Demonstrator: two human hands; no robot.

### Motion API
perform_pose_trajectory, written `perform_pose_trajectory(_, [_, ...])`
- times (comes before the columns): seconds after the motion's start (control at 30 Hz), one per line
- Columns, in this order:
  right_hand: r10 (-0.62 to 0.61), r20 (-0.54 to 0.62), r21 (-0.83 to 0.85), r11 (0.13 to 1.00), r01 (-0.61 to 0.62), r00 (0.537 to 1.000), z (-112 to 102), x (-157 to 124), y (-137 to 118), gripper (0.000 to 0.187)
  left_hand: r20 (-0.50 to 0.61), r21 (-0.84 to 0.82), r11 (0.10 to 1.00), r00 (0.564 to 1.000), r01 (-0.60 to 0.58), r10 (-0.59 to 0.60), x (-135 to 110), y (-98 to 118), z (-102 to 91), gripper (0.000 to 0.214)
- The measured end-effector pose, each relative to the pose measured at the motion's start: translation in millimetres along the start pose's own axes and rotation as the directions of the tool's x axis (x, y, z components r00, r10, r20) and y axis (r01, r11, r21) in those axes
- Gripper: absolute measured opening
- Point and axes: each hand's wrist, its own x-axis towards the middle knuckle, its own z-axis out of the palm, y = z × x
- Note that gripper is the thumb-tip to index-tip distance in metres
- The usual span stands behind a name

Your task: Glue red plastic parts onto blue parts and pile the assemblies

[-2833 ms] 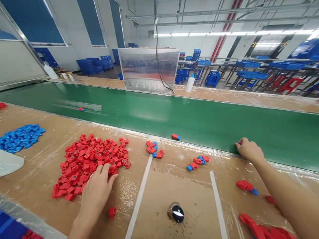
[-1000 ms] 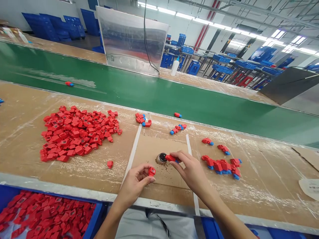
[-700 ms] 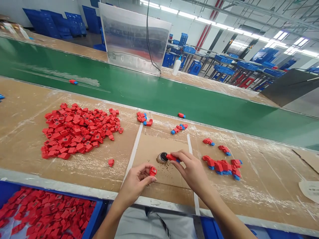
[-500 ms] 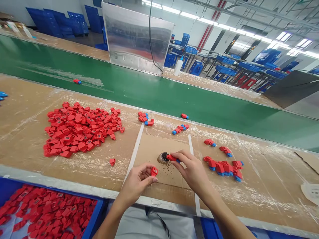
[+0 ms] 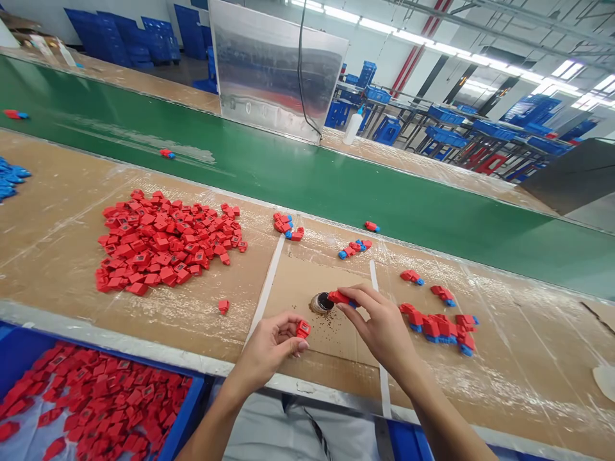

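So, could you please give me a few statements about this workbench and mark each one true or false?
1. The left hand holds a small red plastic block. True.
2. The right hand is empty. False: it holds a red-and-blue plastic piece near a small round dark-topped container.
3. A large heap of red plastic blocks lies left of both hands. True.
4. The white plastic bottle with a blue tip lies on its side. False: it stands upright.
5. The blue plastic bin at lower left holds red pieces. True.
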Motion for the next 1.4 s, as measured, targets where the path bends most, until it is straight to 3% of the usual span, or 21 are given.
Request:
perform_pose_trajectory(0.27, [-0.003,-0.001,0.001,1.0,0.003,1.0,-1.6,1.8,-1.9,0.023,0.002,-0.003,1.0,1.0,0.006,-0.006,-1.3,1.2,0.2,0.024])
perform_pose_trajectory(0.43, [-0.011,-0.052,0.088,0.996,0.015,0.999,-3.5,-8.2,-21.1,0.021,0.009,-0.026,0.999,1.0,0.028,-0.028,-2.5,4.0,1.4,0.023])
perform_pose_trajectory(0.6, [-0.048,0.021,0.19,0.981,0.043,0.999,8.0,-22.0,-38.8,0.019,0.042,-0.023,1.0,0.999,0.011,-0.01,-2.2,6.0,2.1,0.023])
perform_pose_trajectory(0.9, [-0.044,0.064,0.204,0.979,0.03,0.997,20.1,-26.1,-41.4,0.013,0.067,-0.031,0.999,0.998,-0.004,0.006,-3.8,5.9,2.0,0.024])
perform_pose_trajectory(1.2, [-0.1,0.179,0.192,0.979,0.065,0.979,30.5,-32.9,-39.1,0.018,0.118,0.138,0.99,0.992,0.019,-0.035,-6.5,9.4,0.3,0.022])
perform_pose_trajectory(1.4, [-0.095,0.12,0.245,0.967,0.064,0.988,36.7,-37.8,-33.9,0.015,0.112,0.216,0.976,0.993,0.02,-0.045,-5.1,11.0,-1.7,0.026])
